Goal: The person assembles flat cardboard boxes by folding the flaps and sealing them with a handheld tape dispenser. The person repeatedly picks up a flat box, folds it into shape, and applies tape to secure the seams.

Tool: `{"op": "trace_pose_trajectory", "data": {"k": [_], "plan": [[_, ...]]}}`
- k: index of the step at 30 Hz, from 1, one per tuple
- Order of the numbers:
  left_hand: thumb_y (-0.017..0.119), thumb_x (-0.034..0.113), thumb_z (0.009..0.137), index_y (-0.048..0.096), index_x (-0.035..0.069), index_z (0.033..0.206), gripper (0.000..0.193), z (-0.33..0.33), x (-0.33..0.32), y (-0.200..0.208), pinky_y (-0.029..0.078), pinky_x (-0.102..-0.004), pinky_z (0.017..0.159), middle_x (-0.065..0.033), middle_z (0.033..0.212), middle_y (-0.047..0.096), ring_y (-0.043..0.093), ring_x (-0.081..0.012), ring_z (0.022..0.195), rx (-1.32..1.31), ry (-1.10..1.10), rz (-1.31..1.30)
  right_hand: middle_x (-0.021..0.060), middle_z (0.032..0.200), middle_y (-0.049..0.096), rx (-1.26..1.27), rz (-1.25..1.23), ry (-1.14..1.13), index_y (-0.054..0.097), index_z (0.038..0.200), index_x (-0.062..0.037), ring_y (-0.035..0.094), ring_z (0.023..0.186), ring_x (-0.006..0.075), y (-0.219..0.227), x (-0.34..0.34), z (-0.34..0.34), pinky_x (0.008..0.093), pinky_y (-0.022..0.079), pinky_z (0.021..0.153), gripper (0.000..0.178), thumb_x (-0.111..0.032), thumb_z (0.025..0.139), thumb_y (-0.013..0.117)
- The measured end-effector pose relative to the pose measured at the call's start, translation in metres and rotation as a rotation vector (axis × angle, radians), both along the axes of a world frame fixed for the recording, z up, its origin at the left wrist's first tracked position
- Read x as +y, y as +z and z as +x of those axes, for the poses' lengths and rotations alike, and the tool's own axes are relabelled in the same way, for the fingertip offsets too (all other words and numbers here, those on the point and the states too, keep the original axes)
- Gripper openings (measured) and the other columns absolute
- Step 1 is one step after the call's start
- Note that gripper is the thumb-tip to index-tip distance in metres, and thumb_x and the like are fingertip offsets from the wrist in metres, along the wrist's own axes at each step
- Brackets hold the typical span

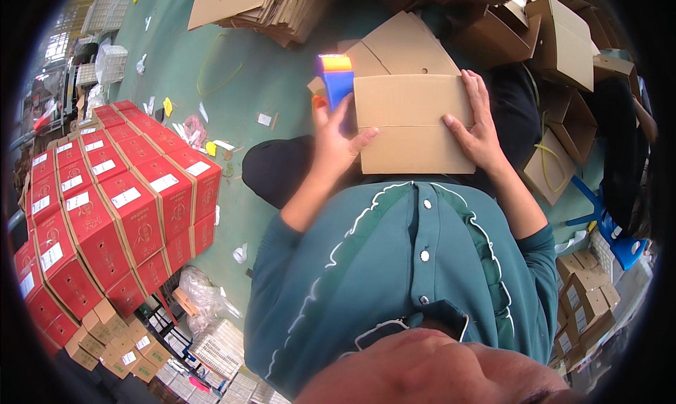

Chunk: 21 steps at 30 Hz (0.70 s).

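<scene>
I see the left hand (334,140) curled around a blue-and-orange tape dispenser (339,85), thumb at the left edge of the cardboard carton (414,126) near the torso. The half-open right hand (482,135) grips its right side. Red cartons (141,210) stand left.

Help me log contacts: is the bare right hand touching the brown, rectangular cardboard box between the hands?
Touching. The head view shows the bare right hand with its thumb on the brown, rectangular cardboard box and its fingers along the right edge.
</scene>
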<state>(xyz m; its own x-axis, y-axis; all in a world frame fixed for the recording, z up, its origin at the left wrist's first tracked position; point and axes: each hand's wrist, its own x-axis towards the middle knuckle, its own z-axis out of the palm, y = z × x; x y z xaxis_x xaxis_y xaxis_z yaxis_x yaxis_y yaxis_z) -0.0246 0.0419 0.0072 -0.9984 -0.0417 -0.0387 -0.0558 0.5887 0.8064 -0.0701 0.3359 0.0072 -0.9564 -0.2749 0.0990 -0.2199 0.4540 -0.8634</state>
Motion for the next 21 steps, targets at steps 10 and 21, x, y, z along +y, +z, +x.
{"op": "trace_pose_trajectory", "data": {"k": [10, 21], "plan": [[0.059, 0.014, 0.097, 0.05, 0.0, 0.135, 0.041, -0.034, -0.018, 0.112, 0.047, -0.0247, 0.089, -0.0114, 0.117, 0.062, 0.059, -0.0111, 0.098, 0.04, -0.209, 0.9, 0.0217, 0.159, 0.018, -0.024, -0.082, 0.014, 0.027, 0.155, -0.0115, 0.02, 0.148, 0.0383, 0.003, -0.002, -0.001, 0.044, 0.027, 0.116, 0.081, -0.027, 0.088, 0.07], [0.06, 0.021, 0.098, 0.065, -0.007, 0.113, 0.032, -0.015, -0.006, 0.087, 0.046, -0.0196, 0.069, -0.003, 0.092, 0.067, 0.057, -0.0061, 0.077, 0.003, -0.153, 0.737, 0.0201, 0.158, 0.02, -0.005, -0.025, 0.155, 0.027, 0.154, -0.016, 0.024, 0.145, 0.0398, 0.003, -0.034, -0.028, 0.0445, 0.028, 0.117, 0.08, -0.017, 0.086, 0.069]]}}
